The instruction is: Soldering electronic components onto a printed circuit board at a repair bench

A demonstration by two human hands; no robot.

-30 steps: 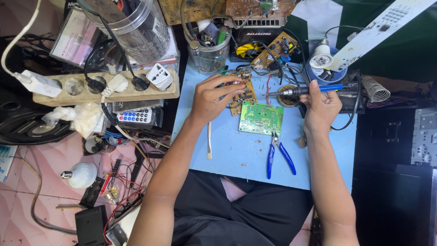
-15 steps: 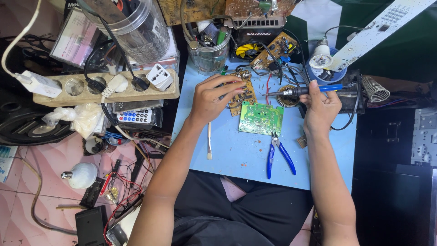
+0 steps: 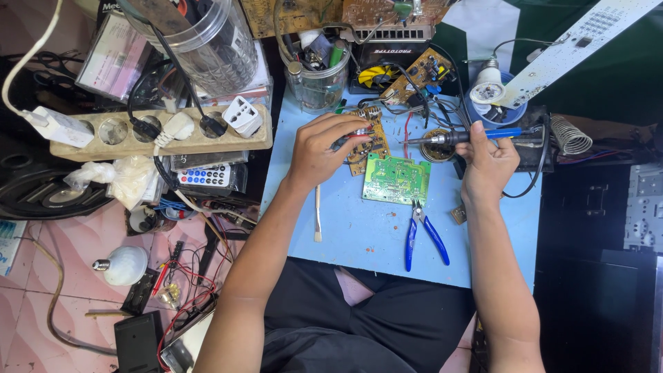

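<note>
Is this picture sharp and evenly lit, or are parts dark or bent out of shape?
Head view: the blue table and both hands, left and right, are bright and sharp; the right edge falls into deep shadow; the power strip near the left edge bows slightly.

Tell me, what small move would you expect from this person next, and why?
Probably swinging the soldering iron tip leftward onto the brown circuit board. The right hand holds the iron level, tip short of that board, while the left hand pinches something on it.
</note>
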